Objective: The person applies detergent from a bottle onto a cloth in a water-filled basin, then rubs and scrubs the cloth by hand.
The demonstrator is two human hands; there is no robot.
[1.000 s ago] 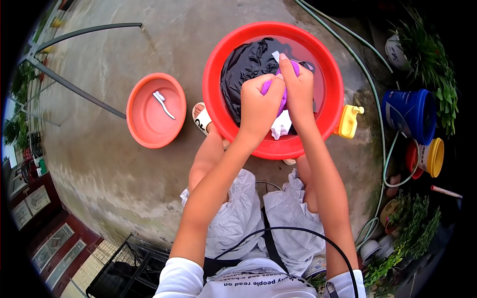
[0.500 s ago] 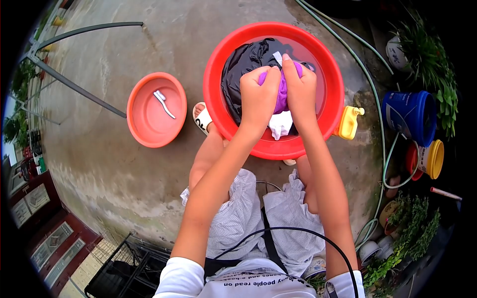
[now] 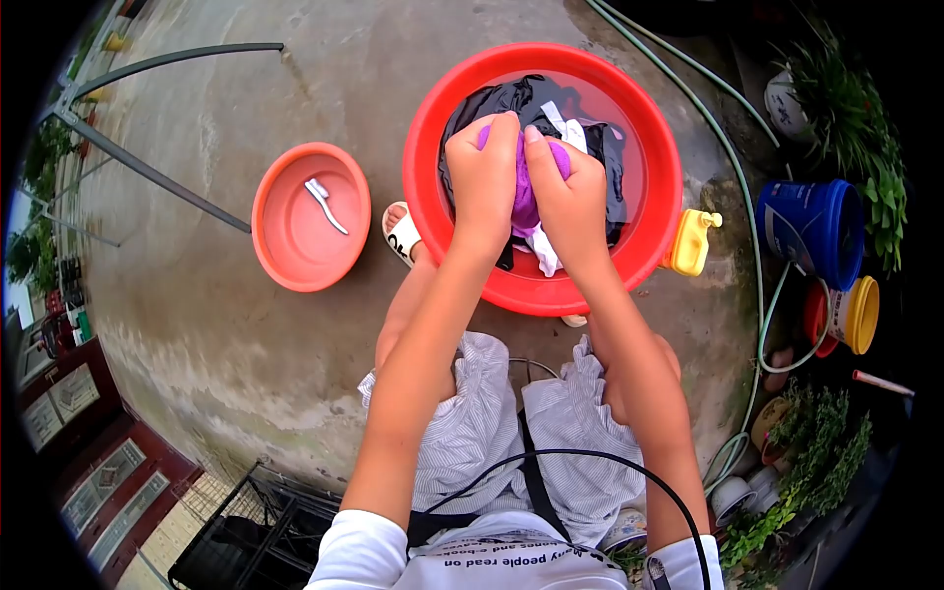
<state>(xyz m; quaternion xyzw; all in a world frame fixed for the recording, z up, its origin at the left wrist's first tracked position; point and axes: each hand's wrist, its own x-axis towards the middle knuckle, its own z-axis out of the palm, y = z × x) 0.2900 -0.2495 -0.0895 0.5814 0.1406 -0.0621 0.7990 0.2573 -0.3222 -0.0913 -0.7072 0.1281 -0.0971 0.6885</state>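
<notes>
Over a large red basin [image 3: 420, 147] of water, my left hand [image 3: 484, 177] and my right hand [image 3: 567, 192] sit side by side. Both are closed on one piece of purple cloth [image 3: 526, 202], bunched between my fists. Whether it is a whole garment I cannot tell. Below and behind it, black cloth [image 3: 492, 98] lies wet in the water. A white cloth [image 3: 543, 254] hangs or lies just under my hands, and more white fabric [image 3: 565, 126] shows beyond my fingers. My palms hide part of the purple cloth.
Left of the big basin stands a smaller orange-red basin [image 3: 275, 251] with a white-and-grey brush [image 3: 324, 205] in it. A yellow jug [image 3: 691, 244] touches the red rim at right. Further right are a green hose [image 3: 736, 147], a blue bucket [image 3: 836, 236] and a yellow bucket [image 3: 862, 315].
Both hands, still gripping the purple cloth, have shifted left over the basin. More white fabric and dark cloth now show to the right of my fingers.
</notes>
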